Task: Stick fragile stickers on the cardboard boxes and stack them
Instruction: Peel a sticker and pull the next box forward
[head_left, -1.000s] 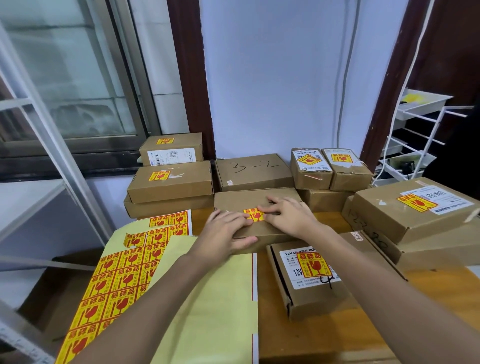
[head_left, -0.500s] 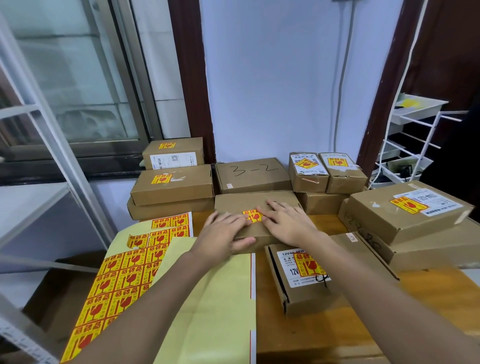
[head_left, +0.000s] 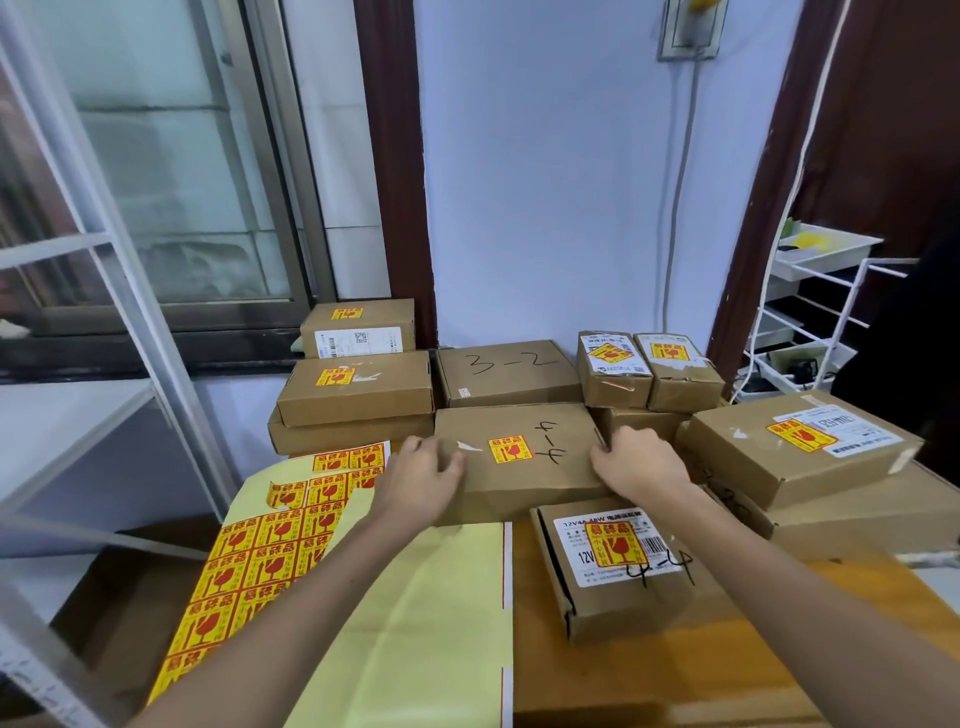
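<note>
The stickered cardboard box (head_left: 519, 457) marked 4-4 is being gripped at its two ends by the left hand (head_left: 423, 480) and right hand (head_left: 636, 462), fingers closed on its edges.

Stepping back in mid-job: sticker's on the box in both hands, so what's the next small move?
Probably lift the 4-4 box to stack it: its fragile sticker lies flat, and the left hand and right hand grip opposite ends.

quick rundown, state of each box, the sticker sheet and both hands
4-4 box: stickered, gripped at both ends
3-2 box: no sticker showing
near box: stickered, on table
sticker sheet: partly used
left hand: on 4-4 box's left end
right hand: on its right end
</note>
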